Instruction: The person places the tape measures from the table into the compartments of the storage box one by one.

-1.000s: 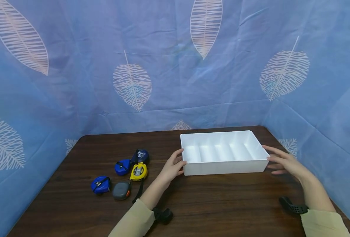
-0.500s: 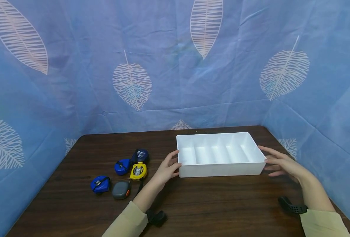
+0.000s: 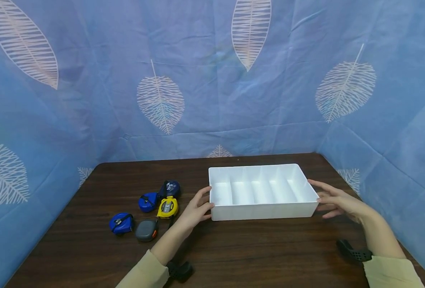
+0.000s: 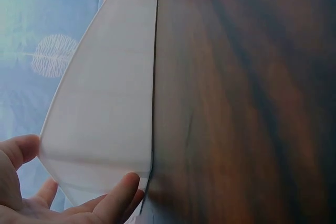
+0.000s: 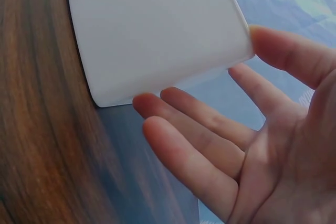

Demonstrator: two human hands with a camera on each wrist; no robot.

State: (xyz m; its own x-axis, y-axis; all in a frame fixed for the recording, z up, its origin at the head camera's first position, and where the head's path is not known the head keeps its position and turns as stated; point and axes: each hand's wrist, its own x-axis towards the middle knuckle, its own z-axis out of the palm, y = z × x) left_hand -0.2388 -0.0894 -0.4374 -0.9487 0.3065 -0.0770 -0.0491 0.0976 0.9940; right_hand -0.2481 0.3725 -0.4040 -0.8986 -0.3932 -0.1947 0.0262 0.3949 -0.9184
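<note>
A white tray (image 3: 264, 212) with several compartments in one row lies on the dark wooden table. At its left end, my left hand (image 3: 194, 212) touches it with slightly bent, spread fingers; the left wrist view shows that hand (image 4: 79, 198) against the tray's end and near corner (image 4: 100, 93). My right hand (image 3: 343, 204) is at the other end, its fingers extended and spread. In the right wrist view, a digit of this hand (image 5: 247, 135) touches the rim corner of the tray (image 5: 157, 30), and other fingertips lie at its end wall.
Left of the tray lie several tape measures: a blue one (image 3: 121, 223), a grey one (image 3: 146, 231), a yellow one (image 3: 168, 208), another blue one (image 3: 148, 202) and a dark blue one (image 3: 171, 188). A blue leaf-print cloth (image 3: 205, 100) hangs behind and beside the table (image 3: 255, 252).
The tray has slid left and a little toward me over the table. Both hands have moved along with it, staying at its two ends. The tape measures lie as before.
</note>
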